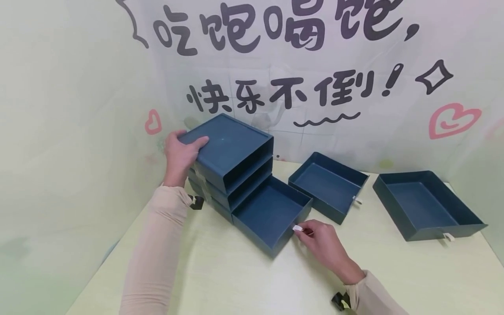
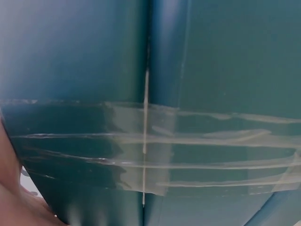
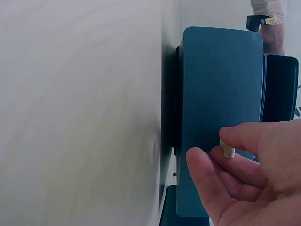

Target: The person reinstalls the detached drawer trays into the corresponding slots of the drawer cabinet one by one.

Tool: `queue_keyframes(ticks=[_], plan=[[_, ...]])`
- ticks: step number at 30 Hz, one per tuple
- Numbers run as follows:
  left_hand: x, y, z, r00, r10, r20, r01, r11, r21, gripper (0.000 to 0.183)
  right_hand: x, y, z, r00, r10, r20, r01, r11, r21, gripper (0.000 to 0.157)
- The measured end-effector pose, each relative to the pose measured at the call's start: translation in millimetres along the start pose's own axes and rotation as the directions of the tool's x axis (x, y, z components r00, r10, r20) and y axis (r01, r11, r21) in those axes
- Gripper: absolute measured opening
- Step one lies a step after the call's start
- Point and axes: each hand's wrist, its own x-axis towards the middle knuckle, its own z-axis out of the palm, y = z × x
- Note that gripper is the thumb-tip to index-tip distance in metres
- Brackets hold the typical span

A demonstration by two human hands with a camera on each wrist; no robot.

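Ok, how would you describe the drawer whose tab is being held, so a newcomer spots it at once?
On the pale table stands a dark blue three-tier cabinet, its upper two slots open. From the bottom slot sticks a drawer, its white tab pinched by the right hand. Unlike the two loose drawers farther right, it alone sits partly inside the cabinet.

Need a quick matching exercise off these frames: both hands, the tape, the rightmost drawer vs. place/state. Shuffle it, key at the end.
1. left hand
2. right hand
3. clear tape
4. rightmost drawer

A. pinches the white pull tab of the bottom drawer
B. loose on the table
C. holds the top of the drawer unit
D. spans a seam between tiers

Pairs: 1-C, 2-A, 3-D, 4-B
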Motion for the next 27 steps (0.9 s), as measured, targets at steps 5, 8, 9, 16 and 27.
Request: queue_keyframes(ticks=[5, 8, 9, 16, 27], plan=[[0.1, -1.7, 0.5, 1.0, 0.009, -0.009, -0.01, 0.999, -0.045, 0.083, 6.6, -0.2, 2.5, 1.0, -0.029, 0.009, 0.029, 0.999, -0.02, 0.01], [1.2, -2.2, 1.9, 1.0, 0.017, -0.006, -0.017, 0.997, -0.079, 0.082, 9.9, -0.4, 3.4, 1.0, -0.02, 0.02, 0.021, 1.0, -0.022, 0.01], [1.5, -2.5, 2.4, 1.0, 0.018, -0.006, -0.018, 0.997, -0.081, 0.082, 10.8, -0.4, 3.5, 1.0, -0.014, 0.025, 0.015, 1.0, -0.021, 0.01], [3.5, -2.4, 5.2, 1.0, 0.021, -0.002, -0.021, 0.996, -0.088, 0.082, 15.5, -1.0, 6.5, 0.998, 0.021, 0.057, -0.02, 1.0, -0.014, 0.009], [3.7, -2.6, 3.7, 1.0, 0.018, -0.013, -0.019, 0.995, -0.101, 0.079, 23.5, -3.1, 14.6, 0.997, 0.011, 0.077, -0.011, 1.0, -0.005, 0.009]])
